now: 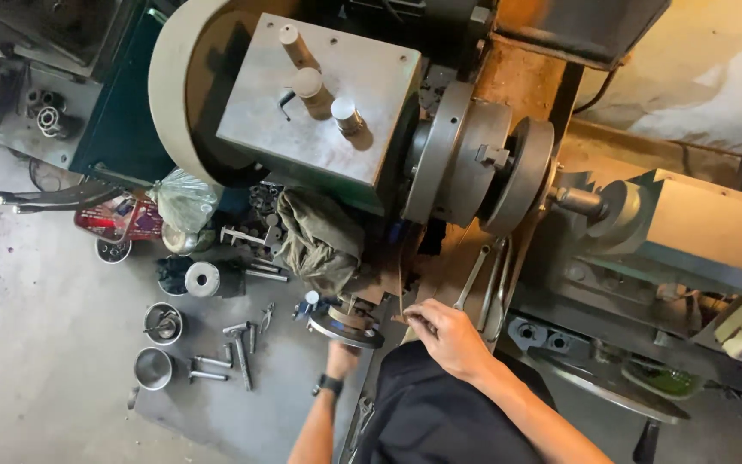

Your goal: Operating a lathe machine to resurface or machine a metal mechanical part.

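The left hand (pixel 343 354) is gripping the handwheel (pixel 345 326) low on the lathe (pixel 474 163). The right hand (pixel 450 335), fingers curled, is pinching a small part (pixel 407 319) beside the wrenches (pixel 484 279); its grip is unclear.

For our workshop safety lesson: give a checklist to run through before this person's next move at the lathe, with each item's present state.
1. Left hand on the handwheel: ok.
2. Right hand away from the chuck: ok.
3. Workpiece seated in the chuck: cannot tell.
4. Wrenches off the machine bed: not ok.
5. Rag away from moving parts: not ok, draped beside the chuck.
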